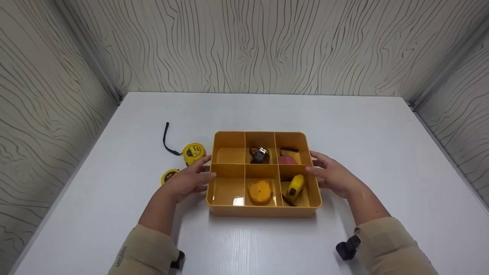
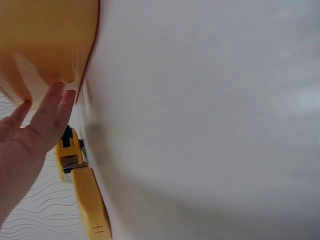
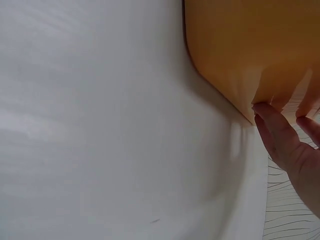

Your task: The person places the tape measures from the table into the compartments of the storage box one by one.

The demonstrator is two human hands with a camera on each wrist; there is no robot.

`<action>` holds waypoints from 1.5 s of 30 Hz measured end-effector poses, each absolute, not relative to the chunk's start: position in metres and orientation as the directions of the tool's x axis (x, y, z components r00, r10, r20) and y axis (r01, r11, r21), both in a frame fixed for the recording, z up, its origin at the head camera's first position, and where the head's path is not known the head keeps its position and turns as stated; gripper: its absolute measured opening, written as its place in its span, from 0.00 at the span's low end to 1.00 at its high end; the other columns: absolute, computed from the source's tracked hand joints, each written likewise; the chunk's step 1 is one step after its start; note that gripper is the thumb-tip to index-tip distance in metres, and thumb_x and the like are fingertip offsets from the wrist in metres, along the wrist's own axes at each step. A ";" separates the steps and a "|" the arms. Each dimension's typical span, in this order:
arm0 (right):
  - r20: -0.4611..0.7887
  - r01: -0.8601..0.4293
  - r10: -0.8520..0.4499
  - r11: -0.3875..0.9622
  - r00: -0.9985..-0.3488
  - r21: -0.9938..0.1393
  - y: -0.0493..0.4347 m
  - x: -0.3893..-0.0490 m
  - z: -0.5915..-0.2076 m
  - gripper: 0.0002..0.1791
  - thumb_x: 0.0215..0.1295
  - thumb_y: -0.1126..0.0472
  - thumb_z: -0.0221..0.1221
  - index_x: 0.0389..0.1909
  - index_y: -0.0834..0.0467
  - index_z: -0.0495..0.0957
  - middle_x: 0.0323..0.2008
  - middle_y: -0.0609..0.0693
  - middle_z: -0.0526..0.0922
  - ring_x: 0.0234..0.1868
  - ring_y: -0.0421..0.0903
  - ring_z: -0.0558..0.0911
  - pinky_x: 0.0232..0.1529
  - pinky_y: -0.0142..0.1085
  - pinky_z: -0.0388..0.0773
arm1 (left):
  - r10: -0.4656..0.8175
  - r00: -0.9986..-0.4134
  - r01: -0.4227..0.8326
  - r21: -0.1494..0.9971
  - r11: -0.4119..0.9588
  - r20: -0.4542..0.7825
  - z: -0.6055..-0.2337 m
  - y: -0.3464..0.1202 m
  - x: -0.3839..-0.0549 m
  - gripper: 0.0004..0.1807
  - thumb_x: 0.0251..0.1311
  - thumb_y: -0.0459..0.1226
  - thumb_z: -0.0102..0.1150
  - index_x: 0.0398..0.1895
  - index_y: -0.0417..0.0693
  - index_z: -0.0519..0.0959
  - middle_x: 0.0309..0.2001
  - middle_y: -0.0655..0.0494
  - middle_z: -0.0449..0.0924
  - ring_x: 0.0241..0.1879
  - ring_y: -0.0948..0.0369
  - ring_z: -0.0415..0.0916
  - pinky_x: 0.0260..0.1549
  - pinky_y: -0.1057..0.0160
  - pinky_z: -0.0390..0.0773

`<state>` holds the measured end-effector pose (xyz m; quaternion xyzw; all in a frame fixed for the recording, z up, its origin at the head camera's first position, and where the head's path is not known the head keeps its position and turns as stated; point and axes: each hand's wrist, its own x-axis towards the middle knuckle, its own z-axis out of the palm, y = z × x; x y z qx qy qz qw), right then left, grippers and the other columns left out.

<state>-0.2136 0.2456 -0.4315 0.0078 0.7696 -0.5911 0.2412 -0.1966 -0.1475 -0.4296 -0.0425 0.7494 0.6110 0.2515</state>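
An orange divided organizer box [image 1: 263, 211] sits on the table between both hands. At its left wall, my left hand [image 1: 187, 181] holds it, thumb over the rim and fingertips against the outside [image 2: 45, 112]. My right hand [image 1: 334, 173] grips the opposite wall likewise; its fingertips touch the outer side in the right wrist view. Inside, a yellow tape measure [image 1: 295, 188] leans in the front right compartment and an orange round tape measure [image 1: 260, 191] lies front middle. Behind are a black item with a metal tip [image 1: 260, 155] and a partly hidden pink item [image 1: 287, 159].
Left of the box lies a yellow tape measure [image 1: 194, 152] with a black wrist strap [image 1: 165, 138]. A second yellow tape measure [image 1: 169, 175] is partly covered by the left hand. Patterned panels [image 1: 244, 46] border the white table [image 1: 363, 122].
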 end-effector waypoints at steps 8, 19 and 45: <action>-0.384 0.301 -0.282 0.298 -0.879 -0.906 0.246 -0.214 -0.431 0.43 0.56 0.48 0.61 0.70 0.47 0.49 0.67 0.59 0.54 0.63 0.59 0.64 0.52 0.51 0.71 | 0.231 -0.907 -0.312 0.930 0.192 -0.352 -0.414 -0.157 -0.198 0.34 0.55 0.46 0.61 0.64 0.69 0.60 0.63 0.55 0.61 0.59 0.58 0.66 0.53 0.57 0.72; -0.390 0.305 -0.279 0.303 -0.877 -0.903 0.245 -0.214 -0.430 0.44 0.55 0.48 0.62 0.70 0.46 0.49 0.67 0.58 0.53 0.63 0.59 0.63 0.53 0.51 0.71 | 0.048 -0.960 -0.229 0.876 0.424 -0.275 -0.414 -0.187 -0.202 0.34 0.55 0.47 0.60 0.65 0.73 0.58 0.65 0.60 0.59 0.63 0.56 0.59 0.57 0.51 0.67; -0.398 0.320 -0.280 0.286 -0.874 -0.903 0.246 -0.215 -0.432 0.44 0.54 0.47 0.62 0.70 0.45 0.51 0.67 0.58 0.55 0.62 0.58 0.65 0.52 0.50 0.72 | -0.058 -0.900 -0.398 0.759 0.515 -0.433 -0.450 -0.231 -0.194 0.46 0.49 0.45 0.66 0.69 0.66 0.52 0.70 0.52 0.50 0.65 0.49 0.52 0.61 0.42 0.56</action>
